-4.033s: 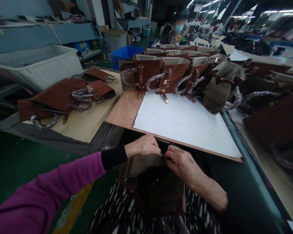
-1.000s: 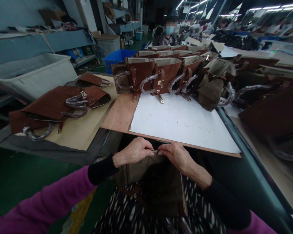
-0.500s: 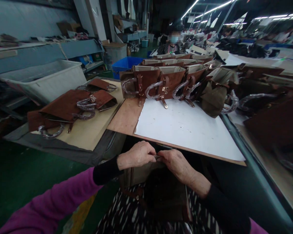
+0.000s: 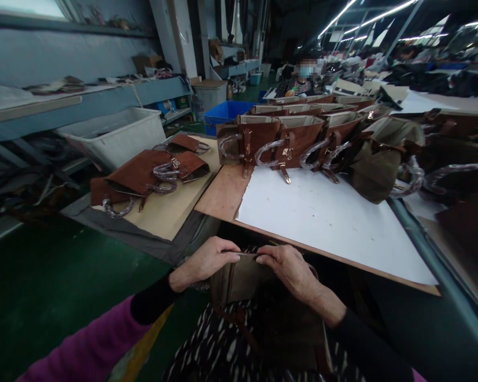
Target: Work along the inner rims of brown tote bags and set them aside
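A brown handbag [image 4: 245,278] with a beige lining rests on my lap, its mouth facing up. My left hand [image 4: 209,261] pinches its top edge between thumb and fingers. A little to the right, my right hand [image 4: 289,268] grips the same edge in a pinch. The short stretch of rim between the two hands looks straight. Much of the bag's lower body is in dark shadow, and my right forearm covers part of it.
Several brown handbags [image 4: 302,135] with plastic-wrapped handles stand along the table, behind a white sheet [image 4: 322,212]. More bags [image 4: 137,170] lie on a left-hand board. A white bin [image 4: 123,138] and a blue crate [image 4: 227,114] stand beyond. A masked person [image 4: 300,79] sits at the back.
My hands have moved apart along the bag's edge, so more of the rim shows between them. The view has turned left, shifting the surroundings to the right.
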Motion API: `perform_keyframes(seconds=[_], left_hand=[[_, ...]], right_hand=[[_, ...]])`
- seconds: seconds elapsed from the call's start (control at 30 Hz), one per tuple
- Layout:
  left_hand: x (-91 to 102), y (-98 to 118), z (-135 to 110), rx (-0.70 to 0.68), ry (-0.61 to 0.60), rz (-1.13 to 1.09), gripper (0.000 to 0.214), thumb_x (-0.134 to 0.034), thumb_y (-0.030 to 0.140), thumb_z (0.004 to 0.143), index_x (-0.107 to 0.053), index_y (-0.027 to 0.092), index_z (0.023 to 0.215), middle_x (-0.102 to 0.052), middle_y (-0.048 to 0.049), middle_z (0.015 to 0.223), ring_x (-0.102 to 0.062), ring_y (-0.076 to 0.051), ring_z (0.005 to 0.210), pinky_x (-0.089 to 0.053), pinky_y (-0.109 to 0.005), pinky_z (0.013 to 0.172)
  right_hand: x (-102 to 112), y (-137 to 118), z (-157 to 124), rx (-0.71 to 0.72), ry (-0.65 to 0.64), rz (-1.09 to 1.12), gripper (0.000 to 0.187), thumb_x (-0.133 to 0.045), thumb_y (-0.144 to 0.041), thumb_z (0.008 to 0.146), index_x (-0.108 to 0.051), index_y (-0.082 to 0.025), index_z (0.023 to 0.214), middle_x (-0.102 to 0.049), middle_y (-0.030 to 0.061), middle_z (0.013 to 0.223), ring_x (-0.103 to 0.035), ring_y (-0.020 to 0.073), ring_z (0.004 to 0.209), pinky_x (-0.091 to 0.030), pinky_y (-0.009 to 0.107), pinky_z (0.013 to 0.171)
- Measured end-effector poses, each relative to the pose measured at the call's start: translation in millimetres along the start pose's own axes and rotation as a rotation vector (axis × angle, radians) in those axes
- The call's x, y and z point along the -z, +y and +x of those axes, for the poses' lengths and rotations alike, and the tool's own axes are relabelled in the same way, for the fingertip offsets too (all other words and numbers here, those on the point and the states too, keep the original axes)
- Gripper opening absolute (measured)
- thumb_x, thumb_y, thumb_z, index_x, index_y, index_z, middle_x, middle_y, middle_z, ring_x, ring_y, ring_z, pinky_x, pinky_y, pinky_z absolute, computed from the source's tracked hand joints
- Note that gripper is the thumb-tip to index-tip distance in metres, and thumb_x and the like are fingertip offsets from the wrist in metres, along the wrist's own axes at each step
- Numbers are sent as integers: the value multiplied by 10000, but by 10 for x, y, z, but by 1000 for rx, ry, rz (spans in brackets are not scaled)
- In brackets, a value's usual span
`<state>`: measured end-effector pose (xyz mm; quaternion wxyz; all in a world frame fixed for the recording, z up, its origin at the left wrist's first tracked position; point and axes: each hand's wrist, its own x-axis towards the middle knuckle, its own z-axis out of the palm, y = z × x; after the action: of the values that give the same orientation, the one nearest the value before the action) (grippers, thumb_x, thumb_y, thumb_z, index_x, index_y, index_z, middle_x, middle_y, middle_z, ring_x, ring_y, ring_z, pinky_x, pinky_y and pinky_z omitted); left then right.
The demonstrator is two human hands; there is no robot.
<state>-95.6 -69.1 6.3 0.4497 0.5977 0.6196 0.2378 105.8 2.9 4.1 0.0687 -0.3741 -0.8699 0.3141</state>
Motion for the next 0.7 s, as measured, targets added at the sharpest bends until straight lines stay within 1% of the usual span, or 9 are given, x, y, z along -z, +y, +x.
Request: perform_keyframes(seconds=[0.17,0.3,0.47,0.53,0.6,0.63,0.7], left_hand=[[-45,-29,13,77,27,-105,264,-478,255,765,-666,100,866,-605,-5,708,-489,-125,647,-343,-196,572],[-91,-42,20,63,83,-126,226,-480,232,753,-661,100,782,-581,-4,671,-478,-122,636,-346,-195,561],[-161,-92,21,-35,130,-100,226,-468,239,780,-659,118,788,-619,-6,717,-526,-136,699,-380,-205,633],[-169,-97,1,-58,131,-96,225,-460,242,794,-650,124,812,-629,-9,747,-540,-139,721,-391,-208,652],[-153,-93,-39,-51,129,-105,222,-466,243,797,-636,127,881,-640,-19,810,-552,-144,754,-406,-211,671],[-138,-92,-66,-35,145,-90,223,-476,243,793,-632,131,906,-644,-26,845,-556,-151,781,-411,-218,693],[-102,-100,-126,0,219,-15,223,-505,250,777,-645,147,918,-648,-37,901,-550,-173,858,-407,-241,766]], right_hand=[[-83,-40,93,-18,-6,-58,240,-456,-306,848,-664,-239,748,-664,-13,686,-580,147,692,-356,235,639],[-78,-87,114,-9,-11,-102,253,-440,-299,857,-659,-231,750,-659,-6,685,-576,147,691,-348,235,632],[-128,-186,163,83,-76,-137,249,-436,-278,858,-671,-242,785,-664,-4,695,-585,142,684,-344,229,624],[-153,-210,180,74,-81,-128,237,-449,-279,847,-670,-243,769,-661,-9,684,-582,141,678,-346,232,632],[-158,-216,186,49,-79,-100,226,-460,-276,833,-670,-243,757,-655,-14,682,-573,140,678,-346,234,630],[-150,-212,186,31,-76,-81,223,-462,-271,826,-671,-240,754,-653,-14,683,-568,141,679,-347,235,626],[-113,-187,188,-6,-86,-20,227,-461,-265,814,-674,-229,746,-651,-11,692,-562,143,685,-354,236,617]])
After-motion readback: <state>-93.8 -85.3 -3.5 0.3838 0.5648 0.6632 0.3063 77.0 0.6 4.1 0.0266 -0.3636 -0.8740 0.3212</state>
